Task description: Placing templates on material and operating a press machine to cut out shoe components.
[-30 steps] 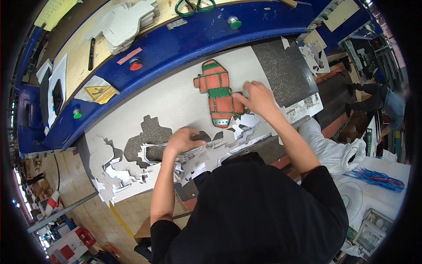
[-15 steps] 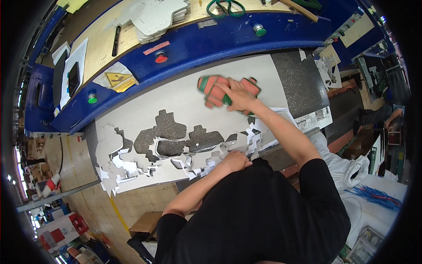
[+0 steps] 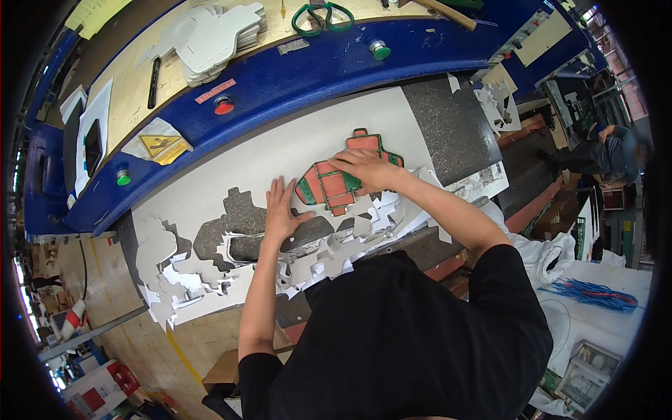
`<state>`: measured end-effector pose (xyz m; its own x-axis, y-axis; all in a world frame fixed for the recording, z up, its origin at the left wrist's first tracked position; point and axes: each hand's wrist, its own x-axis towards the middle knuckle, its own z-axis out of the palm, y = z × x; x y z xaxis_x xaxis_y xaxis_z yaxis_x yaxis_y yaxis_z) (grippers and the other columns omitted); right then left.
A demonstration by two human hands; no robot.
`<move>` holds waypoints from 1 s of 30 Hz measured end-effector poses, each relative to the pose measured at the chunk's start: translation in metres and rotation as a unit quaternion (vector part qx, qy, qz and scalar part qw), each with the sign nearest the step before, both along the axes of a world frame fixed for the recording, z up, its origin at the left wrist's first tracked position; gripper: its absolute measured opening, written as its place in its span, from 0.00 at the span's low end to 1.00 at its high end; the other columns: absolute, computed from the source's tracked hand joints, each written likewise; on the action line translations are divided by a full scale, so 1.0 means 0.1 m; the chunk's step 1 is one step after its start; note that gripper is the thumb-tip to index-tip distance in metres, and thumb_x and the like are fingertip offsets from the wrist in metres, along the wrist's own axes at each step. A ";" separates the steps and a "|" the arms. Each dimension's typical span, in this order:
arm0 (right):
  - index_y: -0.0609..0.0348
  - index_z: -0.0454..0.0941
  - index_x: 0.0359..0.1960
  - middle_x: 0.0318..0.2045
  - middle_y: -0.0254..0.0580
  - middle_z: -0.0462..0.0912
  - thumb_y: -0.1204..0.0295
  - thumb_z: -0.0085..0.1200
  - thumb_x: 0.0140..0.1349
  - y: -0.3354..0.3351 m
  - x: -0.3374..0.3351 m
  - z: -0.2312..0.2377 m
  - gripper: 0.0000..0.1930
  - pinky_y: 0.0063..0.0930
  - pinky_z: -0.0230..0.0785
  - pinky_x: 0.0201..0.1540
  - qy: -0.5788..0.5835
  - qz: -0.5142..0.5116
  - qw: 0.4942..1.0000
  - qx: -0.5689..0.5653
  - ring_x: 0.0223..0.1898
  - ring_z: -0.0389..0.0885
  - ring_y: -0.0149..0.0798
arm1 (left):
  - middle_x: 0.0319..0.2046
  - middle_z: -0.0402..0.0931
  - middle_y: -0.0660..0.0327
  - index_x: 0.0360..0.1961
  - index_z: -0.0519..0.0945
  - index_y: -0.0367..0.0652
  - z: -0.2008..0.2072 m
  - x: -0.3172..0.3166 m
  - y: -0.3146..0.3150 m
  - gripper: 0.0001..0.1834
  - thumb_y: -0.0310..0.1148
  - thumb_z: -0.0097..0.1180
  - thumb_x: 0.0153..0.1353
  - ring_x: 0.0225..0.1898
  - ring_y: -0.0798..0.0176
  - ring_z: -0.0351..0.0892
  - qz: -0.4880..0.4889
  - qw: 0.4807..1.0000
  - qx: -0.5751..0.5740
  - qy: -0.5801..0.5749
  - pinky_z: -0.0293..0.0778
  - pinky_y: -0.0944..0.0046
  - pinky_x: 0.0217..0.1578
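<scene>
At the far left I see a green button [image 3: 123, 178] on the blue machine edge [image 3: 294, 77], with a yellow warning label [image 3: 158, 145] just right of it and a red button [image 3: 223, 106] further along. Nearer, a ragged white cardboard sheet [image 3: 210, 189] lies on the work surface, its die-cut holes showing the dark bed beneath, torn scraps [image 3: 175, 287] along its near edge. My left hand [image 3: 281, 211] lies flat on that sheet, fingers spread and pointing away, gripping nothing. Just to its right is the red and green carton blank [image 3: 334, 183], lying flat on the sheet. My right hand [image 3: 365, 170] rests on the blank's middle, fingers curled over it; I cannot tell whether it pinches it or only presses. On the far ledge lie green-handled scissors [image 3: 320, 15].
</scene>
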<state>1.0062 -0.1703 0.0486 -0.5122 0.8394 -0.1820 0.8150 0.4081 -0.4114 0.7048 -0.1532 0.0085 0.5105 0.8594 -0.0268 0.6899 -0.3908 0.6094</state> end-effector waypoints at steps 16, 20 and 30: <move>0.59 0.70 0.62 0.51 0.47 0.73 0.72 0.76 0.36 -0.54 0.99 -0.24 0.45 0.37 0.67 0.60 0.163 -0.277 0.946 -0.034 0.57 0.72 0.50 | 0.72 0.58 0.52 0.59 0.79 0.50 -0.26 0.01 -0.02 0.44 0.43 0.79 0.35 0.75 0.43 0.47 -0.023 0.998 0.041 -0.036 0.41 0.38 0.72; 0.59 0.70 0.62 0.46 0.44 0.73 0.72 0.77 0.36 -0.49 1.02 -0.39 0.45 0.36 0.67 0.57 0.209 -0.241 0.947 0.034 0.52 0.73 0.49 | 0.71 0.59 0.51 0.59 0.78 0.48 -0.27 0.03 -0.06 0.43 0.43 0.79 0.36 0.75 0.43 0.48 -0.020 0.998 0.043 -0.038 0.41 0.39 0.72; 0.53 0.69 0.64 0.39 0.40 0.70 0.72 0.78 0.37 -0.47 0.97 -0.56 0.46 0.33 0.70 0.50 0.280 -0.275 0.919 -0.014 0.44 0.73 0.43 | 0.70 0.60 0.49 0.60 0.76 0.44 -0.30 0.00 -0.03 0.44 0.40 0.79 0.37 0.75 0.44 0.48 -0.009 0.998 0.025 -0.053 0.39 0.41 0.73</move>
